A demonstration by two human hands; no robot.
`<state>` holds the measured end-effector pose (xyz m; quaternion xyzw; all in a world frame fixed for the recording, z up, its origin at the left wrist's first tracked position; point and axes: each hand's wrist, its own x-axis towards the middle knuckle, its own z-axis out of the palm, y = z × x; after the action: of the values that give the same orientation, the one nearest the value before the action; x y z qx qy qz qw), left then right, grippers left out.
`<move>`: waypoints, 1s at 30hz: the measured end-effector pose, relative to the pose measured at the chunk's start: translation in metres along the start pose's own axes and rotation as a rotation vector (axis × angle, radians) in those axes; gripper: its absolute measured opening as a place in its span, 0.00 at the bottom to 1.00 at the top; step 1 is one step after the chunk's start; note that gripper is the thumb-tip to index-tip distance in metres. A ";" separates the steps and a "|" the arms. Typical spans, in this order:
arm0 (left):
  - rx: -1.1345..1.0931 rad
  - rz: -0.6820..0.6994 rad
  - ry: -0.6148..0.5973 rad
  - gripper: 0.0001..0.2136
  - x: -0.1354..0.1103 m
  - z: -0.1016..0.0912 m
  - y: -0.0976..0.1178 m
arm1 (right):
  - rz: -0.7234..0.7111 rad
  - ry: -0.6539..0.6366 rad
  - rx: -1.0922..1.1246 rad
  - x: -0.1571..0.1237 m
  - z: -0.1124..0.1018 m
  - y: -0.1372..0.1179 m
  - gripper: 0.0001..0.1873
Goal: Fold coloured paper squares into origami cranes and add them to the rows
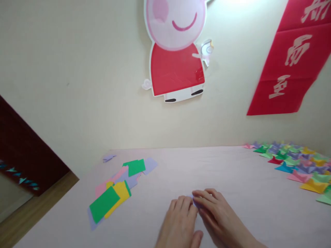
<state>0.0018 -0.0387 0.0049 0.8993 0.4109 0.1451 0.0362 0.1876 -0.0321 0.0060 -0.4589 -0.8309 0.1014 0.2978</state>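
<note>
Both my hands rest on the pale pink table (232,179) near its front edge. My left hand (181,220) lies palm down with its fingers together. My right hand (219,217) lies beside it, touching it, fingers stretched forward. Between the fingertips a small piece of purple paper (194,201) shows, pressed flat on the table; most of it is hidden under the fingers.
Loose flat paper sheets (116,193) in green, yellow, pink and lilac lie at the left. Several folded paper pieces (297,162) in many colours fill the right back corner. One lilac folded piece (108,157) lies at the back left. The wall carries a cartoon pig cut-out (176,51) and a red banner (292,58).
</note>
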 end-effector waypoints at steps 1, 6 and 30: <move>-0.090 -0.005 0.024 0.14 0.001 -0.009 -0.002 | 0.021 -0.012 0.029 0.003 0.000 0.000 0.18; -0.317 -0.005 0.011 0.08 0.011 -0.028 -0.015 | 0.122 -0.068 0.101 0.015 -0.005 0.003 0.11; -0.356 -0.218 0.077 0.09 0.027 -0.002 -0.017 | 0.375 -0.199 0.146 0.017 -0.002 0.013 0.06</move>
<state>0.0057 -0.0071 0.0098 0.8228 0.4748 0.2447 0.1943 0.1911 -0.0110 0.0081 -0.5704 -0.7467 0.2597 0.2227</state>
